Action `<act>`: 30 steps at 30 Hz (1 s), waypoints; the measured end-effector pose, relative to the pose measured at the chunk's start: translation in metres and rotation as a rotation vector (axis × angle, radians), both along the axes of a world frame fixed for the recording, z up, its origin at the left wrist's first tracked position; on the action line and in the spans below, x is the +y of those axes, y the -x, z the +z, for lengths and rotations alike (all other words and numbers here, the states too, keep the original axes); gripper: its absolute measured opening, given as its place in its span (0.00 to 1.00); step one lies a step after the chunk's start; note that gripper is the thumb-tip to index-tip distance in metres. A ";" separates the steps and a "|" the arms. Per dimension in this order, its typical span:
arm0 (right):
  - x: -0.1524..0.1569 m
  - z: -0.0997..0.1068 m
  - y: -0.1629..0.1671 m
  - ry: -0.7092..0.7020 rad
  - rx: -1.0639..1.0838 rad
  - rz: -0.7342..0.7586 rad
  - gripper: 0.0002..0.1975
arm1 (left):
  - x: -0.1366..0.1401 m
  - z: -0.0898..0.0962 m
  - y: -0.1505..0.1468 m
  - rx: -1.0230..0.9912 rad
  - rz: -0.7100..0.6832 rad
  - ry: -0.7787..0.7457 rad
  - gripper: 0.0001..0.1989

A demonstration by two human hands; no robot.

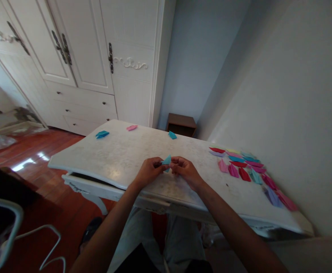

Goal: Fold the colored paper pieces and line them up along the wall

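A small light-blue folded paper piece point(167, 160) is pinched between my two hands, just above the near part of the white table point(126, 151). My left hand point(151, 170) grips its left side with thumb and fingers. From the other side, my right hand point(185, 170) pinches its right edge, fingers curled. Beyond my hands lie a teal folded paper point(172, 135), a pink folded paper point(132, 127) and a blue folded paper point(102, 134), spaced apart near the far edge.
Several coloured folded papers point(244, 174) lie in rows on the table's right side, close to the wall point(296, 113). A white wardrobe point(134, 87) stands behind the table, with a brown box-like cabinet point(181, 120) beside it. My legs are under the table's front edge.
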State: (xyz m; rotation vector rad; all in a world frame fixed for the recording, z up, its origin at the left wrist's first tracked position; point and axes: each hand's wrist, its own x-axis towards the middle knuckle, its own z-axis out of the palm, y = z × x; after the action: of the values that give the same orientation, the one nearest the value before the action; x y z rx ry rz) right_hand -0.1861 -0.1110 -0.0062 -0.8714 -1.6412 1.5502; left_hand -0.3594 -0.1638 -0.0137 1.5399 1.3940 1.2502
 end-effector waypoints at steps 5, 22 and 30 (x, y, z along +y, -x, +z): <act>-0.002 0.000 0.001 -0.050 -0.026 -0.026 0.13 | 0.000 0.000 0.000 0.058 -0.010 -0.030 0.16; 0.016 0.010 -0.045 -0.212 -0.136 -0.172 0.13 | 0.022 0.010 -0.050 -0.236 -0.015 0.060 0.14; 0.013 0.000 -0.104 -0.680 -0.455 -0.521 0.15 | 0.086 0.008 -0.119 -0.022 -0.066 0.190 0.08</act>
State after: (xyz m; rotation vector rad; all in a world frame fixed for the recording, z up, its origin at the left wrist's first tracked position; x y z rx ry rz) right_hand -0.0823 -0.0977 -0.0064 -1.1772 -1.8678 0.4005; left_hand -0.2407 -0.0781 -0.0061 1.4259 1.3940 1.0596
